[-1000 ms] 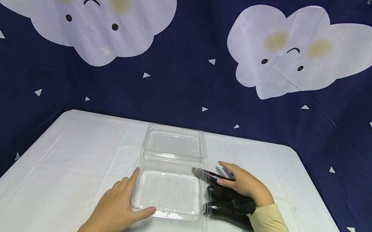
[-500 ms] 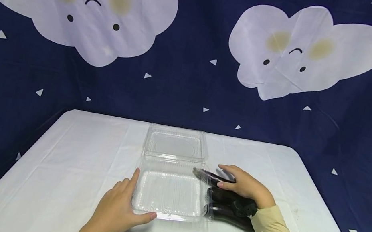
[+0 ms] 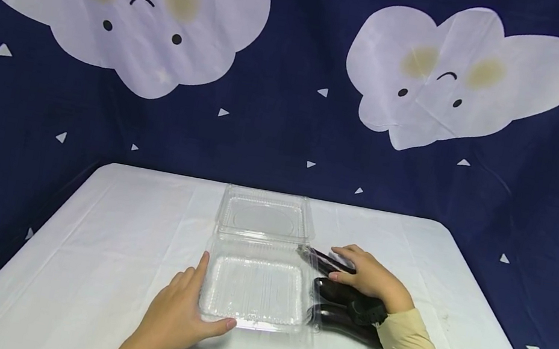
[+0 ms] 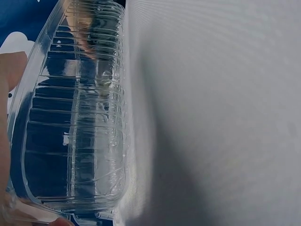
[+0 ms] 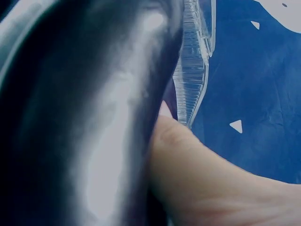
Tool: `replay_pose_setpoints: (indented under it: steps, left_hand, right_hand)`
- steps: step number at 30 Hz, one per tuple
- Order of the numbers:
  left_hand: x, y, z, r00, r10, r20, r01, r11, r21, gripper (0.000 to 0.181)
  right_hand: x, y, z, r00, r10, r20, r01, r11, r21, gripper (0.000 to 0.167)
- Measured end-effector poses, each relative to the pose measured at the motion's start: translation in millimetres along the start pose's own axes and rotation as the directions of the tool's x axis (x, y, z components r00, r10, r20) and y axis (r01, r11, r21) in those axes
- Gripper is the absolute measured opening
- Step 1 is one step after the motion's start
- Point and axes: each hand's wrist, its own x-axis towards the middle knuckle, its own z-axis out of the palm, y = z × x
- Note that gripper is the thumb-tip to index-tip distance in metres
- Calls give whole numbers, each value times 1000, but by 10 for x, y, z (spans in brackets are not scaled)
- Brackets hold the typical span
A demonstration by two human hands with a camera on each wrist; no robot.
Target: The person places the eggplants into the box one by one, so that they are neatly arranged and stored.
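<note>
A clear plastic container (image 3: 255,325) lies hinged open, its lid (image 3: 261,236) folded back behind the base. My left hand (image 3: 171,316) spans the base's front-left corner, with the index finger along the left side and thumb at the front edge; the left wrist view shows the ribbed wall (image 4: 70,141) beside the fingers. With thumb and fingers, my right hand (image 3: 373,278) holds a slim dark eggplant (image 3: 326,262), its tip over the base's back-right corner. In the right wrist view another eggplant (image 5: 103,117) partly covers the thumb.
Two dark eggplants (image 3: 335,291) (image 3: 344,322) lie side by side against the container's right side, under the black wrist camera (image 3: 366,311). A white cloth covers the table (image 3: 94,267); a dark blue curtain (image 3: 285,139) with clouds hangs behind.
The held eggplant's tip has shifted slightly away from me and to the right, and my right hand has moved a little with it. My left hand stays at the container's corner.
</note>
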Motion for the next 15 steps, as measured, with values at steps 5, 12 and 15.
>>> replay_pose_setpoints:
  steps: [5,12,15]
  left_hand:
    - [3,6,0,1000,-2,3,2,1000,-10,132]
    - [4,9,-3,1000,-7,17,8,1000,-29,133]
    - [0,3,3,1000,-10,19,10,999,-32,133]
  right_hand:
    - [1,9,13,1000,-4,-2,4,1000,-12,63]
    - [3,29,17,1000,-21,4,21,1000,-23,50]
    - [5,30,31,999,-32,-10,32,999,-20,48]
